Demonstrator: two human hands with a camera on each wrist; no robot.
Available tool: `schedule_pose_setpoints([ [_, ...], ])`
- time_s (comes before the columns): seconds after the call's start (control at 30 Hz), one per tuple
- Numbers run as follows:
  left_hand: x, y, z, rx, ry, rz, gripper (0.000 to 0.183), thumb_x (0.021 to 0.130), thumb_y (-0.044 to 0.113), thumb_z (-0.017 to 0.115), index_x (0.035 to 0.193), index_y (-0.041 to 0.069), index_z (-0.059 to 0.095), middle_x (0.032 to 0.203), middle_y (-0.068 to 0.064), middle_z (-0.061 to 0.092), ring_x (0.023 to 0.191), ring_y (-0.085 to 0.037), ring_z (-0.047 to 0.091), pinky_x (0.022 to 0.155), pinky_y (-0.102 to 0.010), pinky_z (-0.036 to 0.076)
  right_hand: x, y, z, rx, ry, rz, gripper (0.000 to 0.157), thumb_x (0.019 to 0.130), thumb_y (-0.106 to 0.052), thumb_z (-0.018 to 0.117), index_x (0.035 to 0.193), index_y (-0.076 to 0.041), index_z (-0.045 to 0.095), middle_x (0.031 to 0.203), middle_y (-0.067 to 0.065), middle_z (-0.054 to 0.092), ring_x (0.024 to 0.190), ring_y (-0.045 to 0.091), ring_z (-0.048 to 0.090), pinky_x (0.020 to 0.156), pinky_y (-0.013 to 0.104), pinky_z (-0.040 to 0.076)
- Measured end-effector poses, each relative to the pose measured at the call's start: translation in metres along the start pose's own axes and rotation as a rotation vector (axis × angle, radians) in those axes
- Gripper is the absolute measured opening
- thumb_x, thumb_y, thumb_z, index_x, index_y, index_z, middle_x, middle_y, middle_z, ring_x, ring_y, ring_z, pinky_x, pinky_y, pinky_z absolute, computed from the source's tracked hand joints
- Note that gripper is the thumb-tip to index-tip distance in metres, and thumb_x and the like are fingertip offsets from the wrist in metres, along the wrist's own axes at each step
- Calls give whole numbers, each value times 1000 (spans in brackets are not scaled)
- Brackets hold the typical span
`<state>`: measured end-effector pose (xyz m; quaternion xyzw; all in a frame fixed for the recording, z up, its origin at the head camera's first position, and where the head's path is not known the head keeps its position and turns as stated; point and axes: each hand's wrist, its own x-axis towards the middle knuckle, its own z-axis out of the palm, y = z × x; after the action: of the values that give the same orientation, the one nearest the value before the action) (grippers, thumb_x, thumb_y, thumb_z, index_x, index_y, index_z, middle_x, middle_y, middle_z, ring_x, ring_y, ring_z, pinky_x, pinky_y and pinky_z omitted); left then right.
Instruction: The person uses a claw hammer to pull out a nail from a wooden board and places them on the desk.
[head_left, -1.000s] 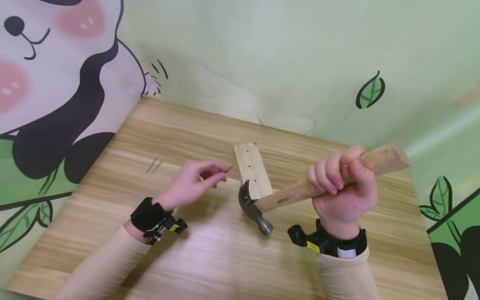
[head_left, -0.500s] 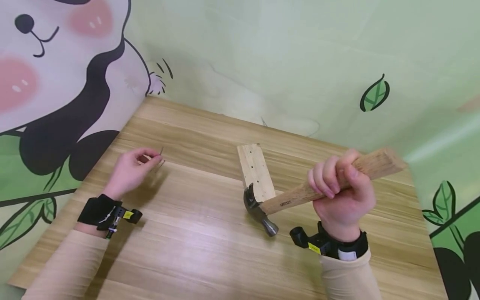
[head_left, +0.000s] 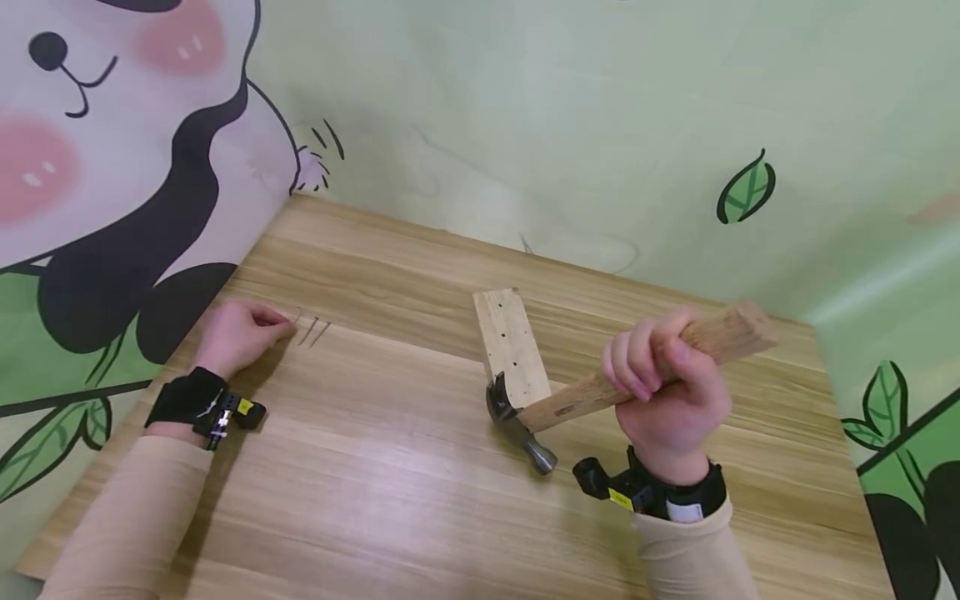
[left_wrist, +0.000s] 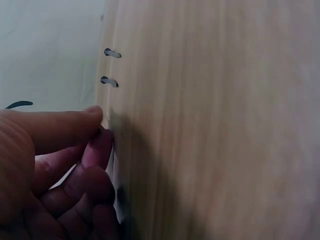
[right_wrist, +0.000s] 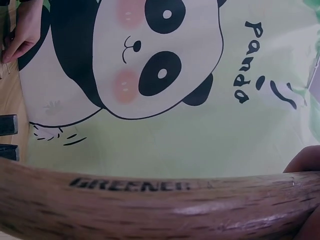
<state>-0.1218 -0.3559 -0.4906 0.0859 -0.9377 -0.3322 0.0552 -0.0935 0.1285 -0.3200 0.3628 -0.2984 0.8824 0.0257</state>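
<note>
My left hand (head_left: 242,335) is at the table's left side, thumb and fingertip pinching a thin nail (head_left: 297,317). Most of that nail is hidden by the fingers in the left wrist view. Just right of it, two loose nails (left_wrist: 111,53) lie side by side on the tabletop. My right hand (head_left: 667,387) grips the wooden handle of a claw hammer (head_left: 570,398). Its dark metal head hangs at the near end of a small wood block (head_left: 512,337); whether they touch I cannot tell. Several dark spots, nail heads or holes, run along the block.
The wood-grain table (head_left: 390,467) meets a pale green wall (head_left: 525,125) at its back edge. A panda picture (head_left: 150,125) covers the wall on the left. Each wrist wears a black strap with a small camera.
My left hand has moved left from beside the block to the loose nails, carrying a nail, and then drawn slightly farther left. My right hand keeps its grip on the hammer, shifting slightly left.
</note>
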Motion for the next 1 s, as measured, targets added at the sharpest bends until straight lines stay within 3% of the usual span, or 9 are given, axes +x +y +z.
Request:
schedule_pose_setpoints([
  [0.23,0,8,1,32,-22,-16,27,92,25,86,96,-1,82,85,-12,77,78,-29,67,68,-38,44,0,4,2,-23,-22,-4,33,93,-1,48,66,-10,30,53,-2,28,42,11,28,39,25,24],
  [0.53,2,3,1,43,-33,-23,28,92,27,85,93,0,80,85,-12,76,80,-31,66,71,-40,42,1,5,3,-28,-26,0,34,92,-1,47,65,-10,29,53,-2,28,42,10,28,38,25,23],
  [0.7,4,-1,0,11,-60,-59,40,95,37,82,99,-2,74,85,-13,72,78,-30,62,68,-40,42,2,3,-2,-7,-5,31,25,99,-6,51,78,-7,38,55,-1,31,44,11,30,40,26,23],
  [0.8,6,-1,-2,-28,-70,-86,49,102,44,72,109,-3,64,86,-13,69,75,-28,61,64,-39,43,4,1,-10,55,41,78,20,105,-13,62,95,-5,47,60,1,36,49,12,34,46,26,29],
  [0.9,7,4,-5,-57,-52,-97,50,107,45,62,115,-3,56,85,-13,70,70,-24,64,61,-37,44,6,-2,-18,91,141,138,26,103,-22,74,106,-5,55,68,3,46,58,13,43,56,25,41],
  [1.0,8,12,-7,-76,-13,-89,47,109,42,58,117,-4,55,86,-14,71,67,-22,66,59,-35,46,9,-7,-24,-10,272,201,33,100,-32,78,109,-7,59,77,2,55,69,14,53,66,24,50],
])
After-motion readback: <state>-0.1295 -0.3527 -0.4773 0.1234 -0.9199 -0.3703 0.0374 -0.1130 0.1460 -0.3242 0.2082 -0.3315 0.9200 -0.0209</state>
